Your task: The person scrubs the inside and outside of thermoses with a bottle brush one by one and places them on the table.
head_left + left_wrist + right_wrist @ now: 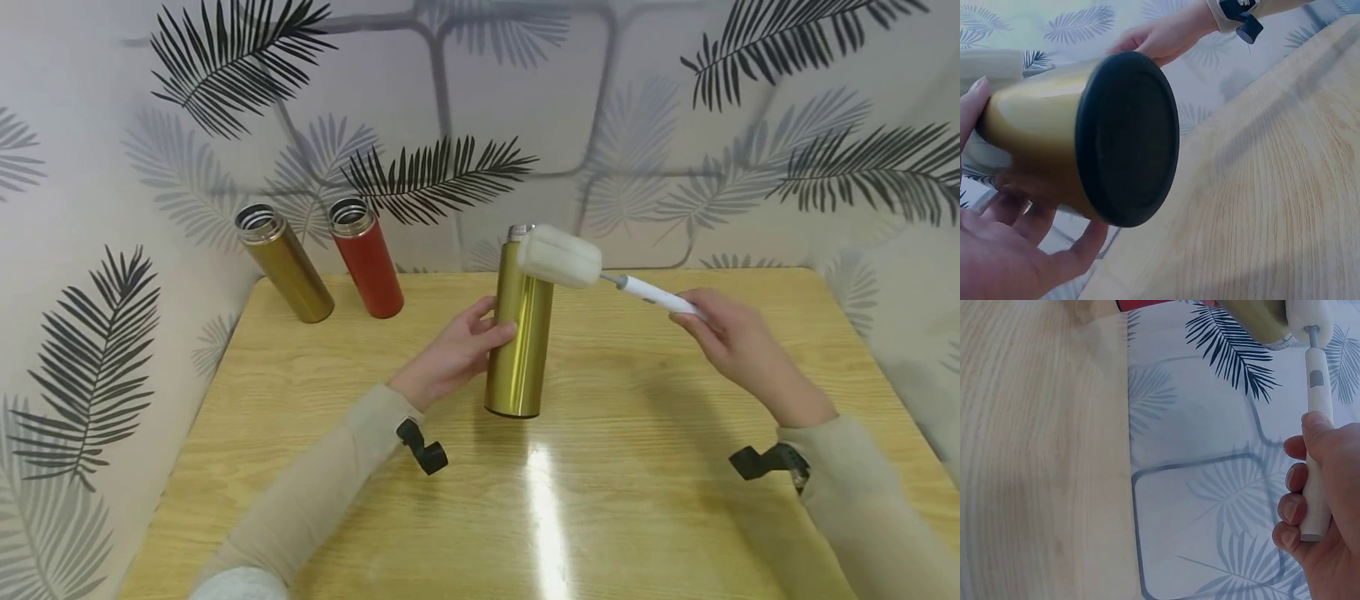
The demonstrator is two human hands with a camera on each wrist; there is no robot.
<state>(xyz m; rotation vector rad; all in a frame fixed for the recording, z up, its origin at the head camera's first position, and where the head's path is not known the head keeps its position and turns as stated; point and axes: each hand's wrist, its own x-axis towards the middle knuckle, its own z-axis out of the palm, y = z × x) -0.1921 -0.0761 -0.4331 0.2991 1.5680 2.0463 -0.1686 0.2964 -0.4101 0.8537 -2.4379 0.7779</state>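
My left hand (467, 350) grips a tall gold thermos bottle (517, 358) round its side, holding it lifted with the steel mouth up. Its flat black base (1132, 140) faces the camera in the left wrist view. In my right hand (738, 346) is a bottle brush, gripped by its white handle (1317, 394) with the fingers curled round it. The brush's thick cream sponge head (561, 257) points left and overlaps the upper side of the bottle, just below its mouth, in the head view.
Another gold thermos bottle (288, 267) and a red one (369, 262) stand without lids at the table's back left. The light wooden table (637, 500) meets a leaf-patterned wall (517, 108) at the back. Black camera straps are on both wrists.
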